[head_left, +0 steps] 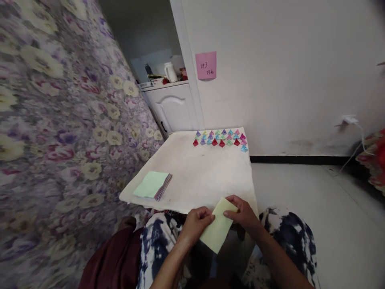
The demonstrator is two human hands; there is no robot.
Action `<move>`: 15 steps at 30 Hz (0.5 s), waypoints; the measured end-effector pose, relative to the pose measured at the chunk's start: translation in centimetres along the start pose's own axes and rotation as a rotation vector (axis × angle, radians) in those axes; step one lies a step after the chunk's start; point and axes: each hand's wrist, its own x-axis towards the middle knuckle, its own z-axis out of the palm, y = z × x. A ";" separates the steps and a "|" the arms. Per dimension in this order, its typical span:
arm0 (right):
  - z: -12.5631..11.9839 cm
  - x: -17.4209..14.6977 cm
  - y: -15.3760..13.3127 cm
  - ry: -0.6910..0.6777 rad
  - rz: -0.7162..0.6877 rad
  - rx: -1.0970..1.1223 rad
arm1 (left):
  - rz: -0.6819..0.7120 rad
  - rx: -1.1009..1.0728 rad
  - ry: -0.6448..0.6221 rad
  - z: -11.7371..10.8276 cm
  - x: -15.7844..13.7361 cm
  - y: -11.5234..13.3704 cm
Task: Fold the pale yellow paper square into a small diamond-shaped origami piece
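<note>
A pale yellow piece of paper (217, 230), shaped like a narrow rectangle, is held between my two hands over my lap, just past the table's near edge. My left hand (197, 224) pinches its left edge between thumb and fingers. On the opposite side, my right hand (242, 212) grips the upper right edge, thumb on top and fingers behind. Whether the paper is folded double I cannot tell. A stack of coloured paper squares (152, 184) with a light green sheet on top lies at the table's left front. Several small folded paper pieces (221, 143) stand in rows along the far edge.
The cream-covered table (192, 172) reaches to the wall. A pink note (206, 65) with handwriting hangs above it. On the left falls a flowered curtain (75, 120); behind it a white cabinet (174, 106) carries a white jug (171, 72). A plugged-in charger (349, 119) trails a cable on the right.
</note>
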 end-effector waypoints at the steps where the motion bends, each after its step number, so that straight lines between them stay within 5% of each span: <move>1: 0.0 0.0 0.0 0.011 -0.001 0.010 | -0.001 -0.012 -0.001 0.0 0.0 -0.1; 15: 0.4 0.1 0.1 0.045 0.012 0.047 | -0.016 -0.251 0.023 1.1 0.3 -0.9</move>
